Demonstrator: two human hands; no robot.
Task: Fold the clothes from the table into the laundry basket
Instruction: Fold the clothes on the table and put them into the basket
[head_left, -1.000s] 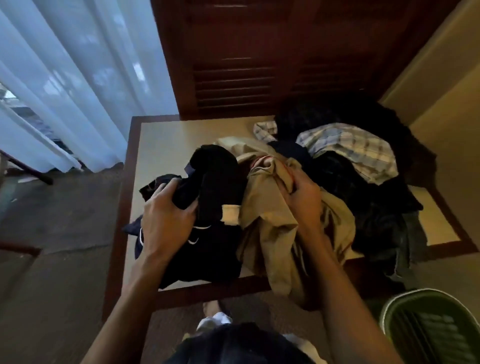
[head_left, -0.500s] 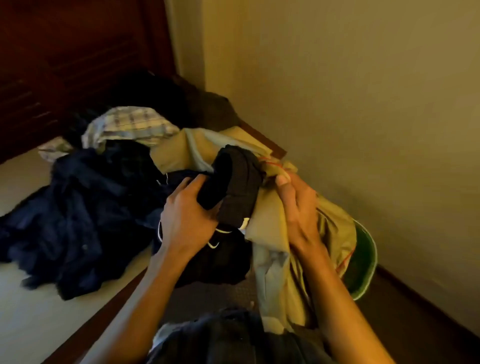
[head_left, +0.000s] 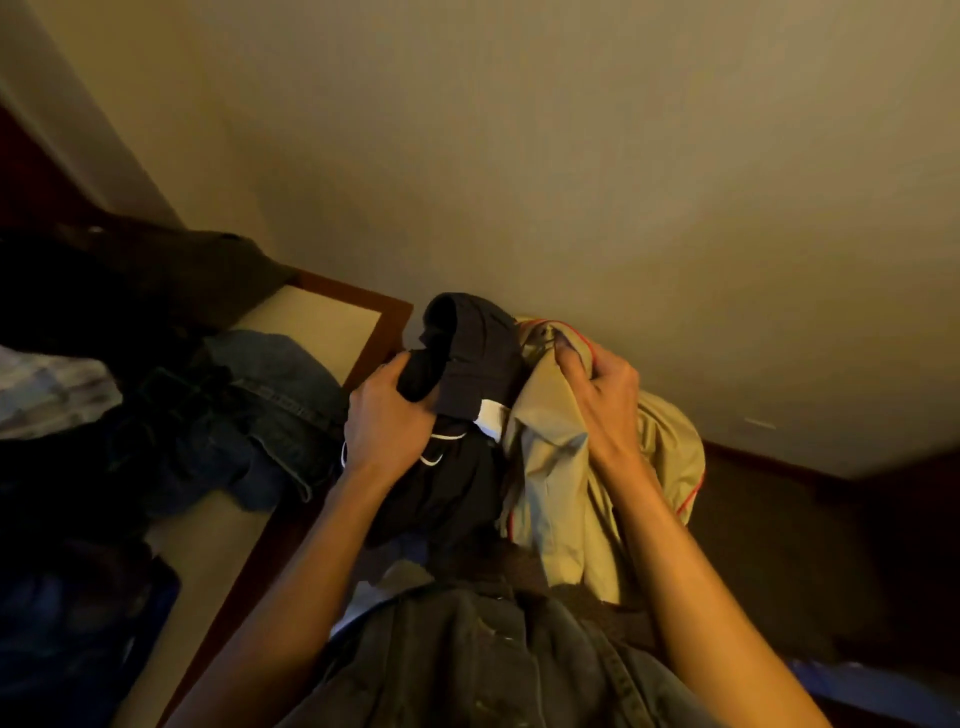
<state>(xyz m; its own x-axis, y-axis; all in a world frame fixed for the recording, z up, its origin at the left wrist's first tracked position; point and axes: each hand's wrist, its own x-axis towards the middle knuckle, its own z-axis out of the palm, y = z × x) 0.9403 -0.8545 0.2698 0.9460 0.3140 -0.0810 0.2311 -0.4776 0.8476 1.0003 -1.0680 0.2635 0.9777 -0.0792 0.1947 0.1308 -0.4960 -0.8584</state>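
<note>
- The left hand (head_left: 387, 415) grips a bundle of dark clothes (head_left: 467, 364), fingers curled over the black cloth and thumb pressed against its near side.
- The right hand (head_left: 605, 400) clutches a tan garment (head_left: 561, 467) with a thin red edge; its fingertips dig into the bunched top of the cloth.
- The two bundles touch each other between the hands, held up in the air in front of the person's body, off the table (head_left: 332, 322).
- Below the left hand the dark cloth hangs down, with a white cord (head_left: 439, 447) showing just under the palm.
- To the left of the left hand, blue jeans (head_left: 270, 395) and other dark clothes lie heaped on the table, which has a pale top and a brown wooden border.
- Beyond both hands is a plain beige wall (head_left: 571, 156).
- The laundry basket cannot be made out.
</note>
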